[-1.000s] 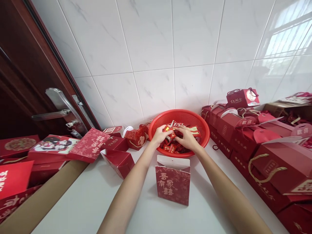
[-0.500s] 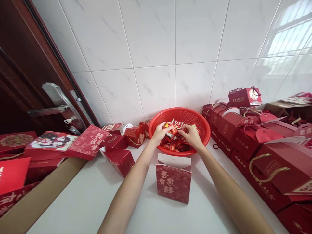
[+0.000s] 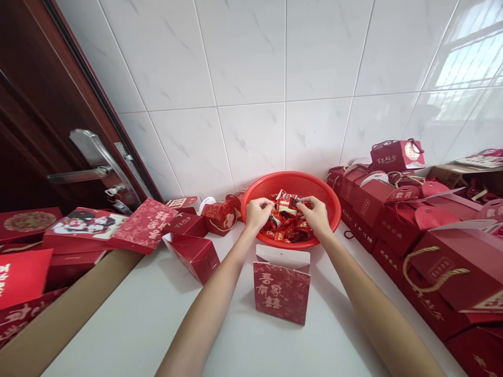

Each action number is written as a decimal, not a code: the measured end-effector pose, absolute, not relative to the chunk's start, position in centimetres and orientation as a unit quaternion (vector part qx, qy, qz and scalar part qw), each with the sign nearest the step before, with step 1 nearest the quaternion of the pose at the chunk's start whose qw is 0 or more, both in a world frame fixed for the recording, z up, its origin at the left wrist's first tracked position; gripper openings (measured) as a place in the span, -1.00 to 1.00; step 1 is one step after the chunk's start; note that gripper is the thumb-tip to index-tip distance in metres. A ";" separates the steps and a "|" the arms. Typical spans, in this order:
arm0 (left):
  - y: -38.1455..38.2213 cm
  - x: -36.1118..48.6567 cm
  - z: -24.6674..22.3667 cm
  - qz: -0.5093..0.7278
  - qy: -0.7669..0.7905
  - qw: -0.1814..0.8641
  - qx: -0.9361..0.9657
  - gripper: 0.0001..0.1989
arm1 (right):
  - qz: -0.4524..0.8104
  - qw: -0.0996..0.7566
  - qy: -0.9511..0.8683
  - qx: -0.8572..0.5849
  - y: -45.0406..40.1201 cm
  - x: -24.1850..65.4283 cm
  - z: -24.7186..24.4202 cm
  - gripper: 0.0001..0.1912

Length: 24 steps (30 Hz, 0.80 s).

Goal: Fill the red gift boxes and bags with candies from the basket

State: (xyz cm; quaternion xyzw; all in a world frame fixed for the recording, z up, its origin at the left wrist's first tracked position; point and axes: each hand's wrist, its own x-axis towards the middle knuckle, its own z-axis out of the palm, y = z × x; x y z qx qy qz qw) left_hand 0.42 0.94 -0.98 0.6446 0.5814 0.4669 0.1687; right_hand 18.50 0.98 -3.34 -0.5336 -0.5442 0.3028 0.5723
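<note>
A round red plastic basket (image 3: 332,201) holds a heap of wrapped candies (image 3: 288,230), mostly red. My left hand (image 3: 257,213) is over its left side, thumb and fingers pinched together; what they hold, if anything, is too small to tell. At the right side my right hand (image 3: 316,214) pinches a dark-wrapped candy (image 3: 296,201) between thumb and fingers. A pale and red packet (image 3: 286,203) lies between the hands. In front of the basket an open red gift box (image 3: 281,293) with gold lettering stands upright, its white top flap raised.
Folded red gift boxes with rope handles (image 3: 436,262) are stacked along the right. More boxes (image 3: 143,225) lie at the left, one open red box (image 3: 194,256) tipped near my left forearm. Behind the white table (image 3: 129,324) are a tiled wall (image 3: 251,141) and a door handle (image 3: 84,175).
My hands have moved apart above the candies, the left drawing back slightly left and the right shifting right. A dark-wrapped candy now shows in my right fingers. The view has shifted slightly.
</note>
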 end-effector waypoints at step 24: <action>0.5 1.3 0.0 0.253 0.704 0.025 0.663 -0.84 | 0.319 0.591 -0.555 -0.491 -0.1 17.7 -2.8 -0.80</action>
